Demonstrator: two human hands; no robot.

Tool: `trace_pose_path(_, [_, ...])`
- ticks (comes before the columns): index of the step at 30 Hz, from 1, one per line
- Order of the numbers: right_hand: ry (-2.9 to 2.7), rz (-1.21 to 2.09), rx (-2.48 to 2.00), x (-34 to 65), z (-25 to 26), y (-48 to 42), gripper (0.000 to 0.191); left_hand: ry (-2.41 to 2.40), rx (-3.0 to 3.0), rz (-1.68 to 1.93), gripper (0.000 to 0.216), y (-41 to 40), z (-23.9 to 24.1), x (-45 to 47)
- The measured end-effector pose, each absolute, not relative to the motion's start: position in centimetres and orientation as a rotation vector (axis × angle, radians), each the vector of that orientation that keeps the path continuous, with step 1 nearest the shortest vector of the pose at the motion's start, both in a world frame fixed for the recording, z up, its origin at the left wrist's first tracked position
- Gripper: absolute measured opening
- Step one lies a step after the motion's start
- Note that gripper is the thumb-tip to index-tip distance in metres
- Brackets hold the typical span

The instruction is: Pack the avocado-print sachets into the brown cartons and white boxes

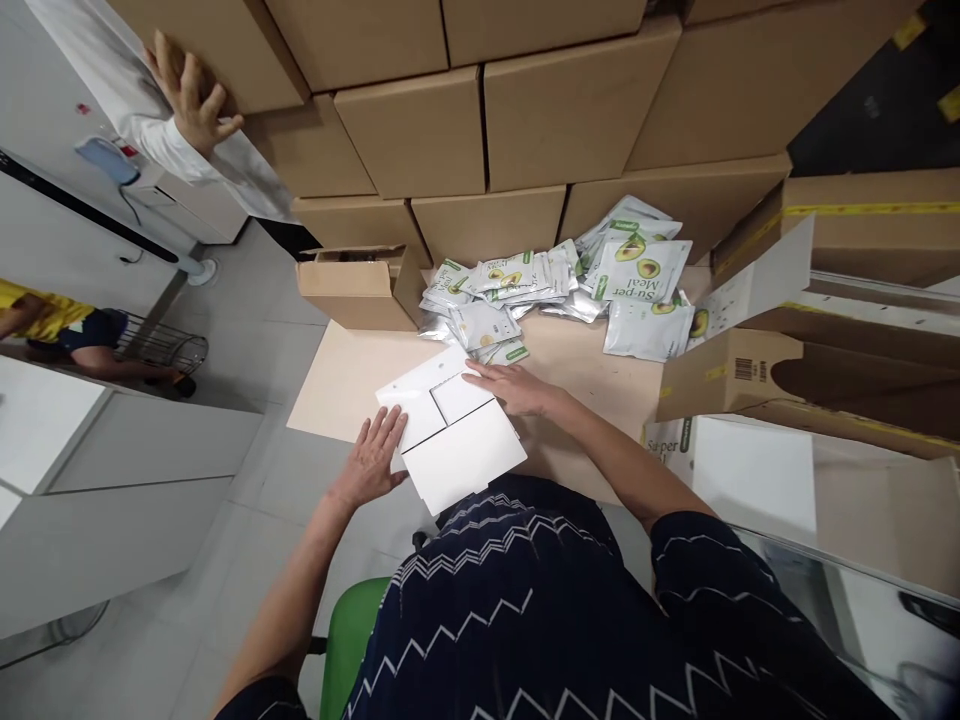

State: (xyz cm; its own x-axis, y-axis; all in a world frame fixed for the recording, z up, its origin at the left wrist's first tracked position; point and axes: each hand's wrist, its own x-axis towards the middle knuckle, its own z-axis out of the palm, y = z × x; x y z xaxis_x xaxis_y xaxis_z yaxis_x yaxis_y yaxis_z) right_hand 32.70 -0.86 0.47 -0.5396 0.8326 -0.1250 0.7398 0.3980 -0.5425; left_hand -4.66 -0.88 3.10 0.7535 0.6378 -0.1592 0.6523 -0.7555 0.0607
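A white carton point(465, 460) lies tilted in front of me at the table's near edge, its bare card side up with flaps folded inward. My left hand point(373, 458) is at its left edge, fingers laid along the card and thumb low by the side. At the upper right edge, my right hand point(510, 388) grips the carton with its fingers reaching over the top; its thumb is hidden. Just beyond the carton is a heap of white Su:per Meal pouches point(510, 280) with avocado pictures. More pouches point(637, 270) are piled to the right.
Brown cardboard boxes point(409, 130) form a stacked wall behind the table point(562, 345). A small brown box point(360, 290) stands at the table's left. Opened cartons point(885, 375) crowd the right side. Another person's hand point(191, 100) touches a box at upper left. A green chair point(352, 630) is below.
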Motion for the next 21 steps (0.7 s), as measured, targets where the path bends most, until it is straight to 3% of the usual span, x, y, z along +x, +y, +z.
trace_pose_path(4, [-2.395,1.008,-1.339,33.0,0.9,-0.3,0.091,1.057,2.729,-0.031,0.089,-0.5,2.2,-5.1])
trace_pose_path(11, [-2.009,0.999,-1.231,32.3,1.0,1.4,0.049,1.559,2.175,0.596,0.047,-1.0,0.9,-2.3])
trace_pose_path(15, [-1.831,0.959,-1.289,30.6,0.2,1.8,0.064,1.784,1.827,0.903,0.08,-1.3,-0.2,0.4])
trace_pose_path(17, [-1.803,0.936,-1.344,29.9,-0.1,2.0,0.071,1.806,1.794,0.96,0.085,-1.0,-0.6,1.1])
trace_pose_path(21, [-1.863,0.803,-1.459,28.5,-0.1,2.5,0.062,1.859,1.956,0.795,0.046,-0.1,-0.5,1.4])
